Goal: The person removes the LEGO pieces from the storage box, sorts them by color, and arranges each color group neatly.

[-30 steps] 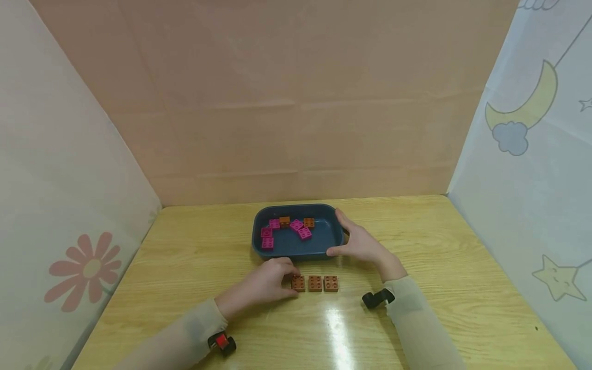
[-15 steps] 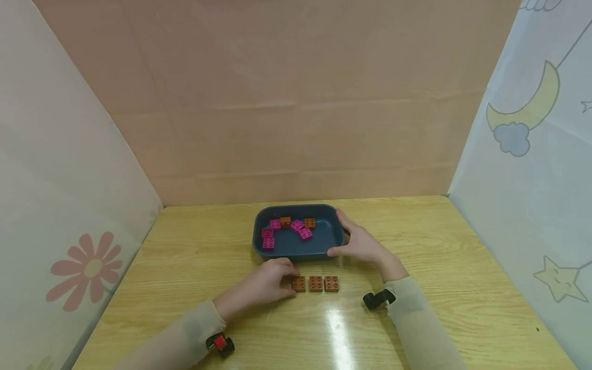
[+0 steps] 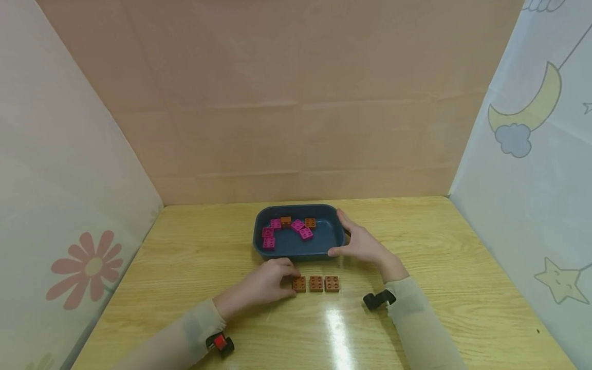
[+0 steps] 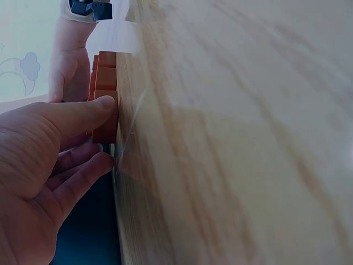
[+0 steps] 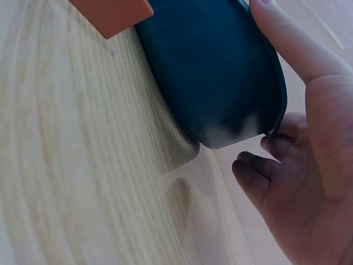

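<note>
Three brown-orange toy bricks stand in a row on the table, in front of a dark blue tray (image 3: 305, 255). My left hand (image 3: 265, 282) is at the left end of this row and pinches the leftmost brick (image 3: 299, 284). In the left wrist view its thumb lies against the side of that end brick (image 4: 105, 124), with the other fingers curled on the far side. The middle brick (image 3: 316, 284) and the right brick (image 3: 332, 284) stand just beside it. My right hand (image 3: 363, 245) grips the tray's right end, thumb at the front corner and fingers round the back.
Inside the tray lie several pink bricks (image 3: 306, 233) and two orange bricks (image 3: 310, 222), mostly toward its left and back. The wooden table (image 3: 439, 288) meets a brown back panel (image 3: 296, 128). Patterned side panels (image 3: 509, 205) flank it.
The view shifts very slightly. Both hands, the tray and the row of bricks keep their places.
</note>
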The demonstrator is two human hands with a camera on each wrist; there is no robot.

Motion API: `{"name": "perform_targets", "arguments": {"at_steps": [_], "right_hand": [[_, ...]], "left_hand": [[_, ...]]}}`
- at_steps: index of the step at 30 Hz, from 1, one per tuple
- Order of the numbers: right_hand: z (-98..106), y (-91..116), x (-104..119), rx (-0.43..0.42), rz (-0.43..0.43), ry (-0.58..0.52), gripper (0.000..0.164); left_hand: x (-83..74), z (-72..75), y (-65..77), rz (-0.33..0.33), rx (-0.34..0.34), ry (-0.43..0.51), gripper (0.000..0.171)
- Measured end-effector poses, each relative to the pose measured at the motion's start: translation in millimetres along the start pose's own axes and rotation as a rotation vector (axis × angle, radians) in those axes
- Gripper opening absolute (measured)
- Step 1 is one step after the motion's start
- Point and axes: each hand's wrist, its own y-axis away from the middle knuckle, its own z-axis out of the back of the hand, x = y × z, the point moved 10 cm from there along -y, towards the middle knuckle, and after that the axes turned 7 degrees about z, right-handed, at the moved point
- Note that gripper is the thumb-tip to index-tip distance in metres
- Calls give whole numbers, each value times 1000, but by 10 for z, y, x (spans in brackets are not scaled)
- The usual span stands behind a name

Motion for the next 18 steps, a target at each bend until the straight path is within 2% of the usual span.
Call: {"name": "perform_targets", "arguments": {"at_steps": [9,18], "right_hand": [[-6,2,-1,2,-4,9,129],[2,13,14,2,-10,18,128]], "left_hand": [[-17,6,4,10,5,4,35],[-14,69,28,18,-27,32,41]]}}
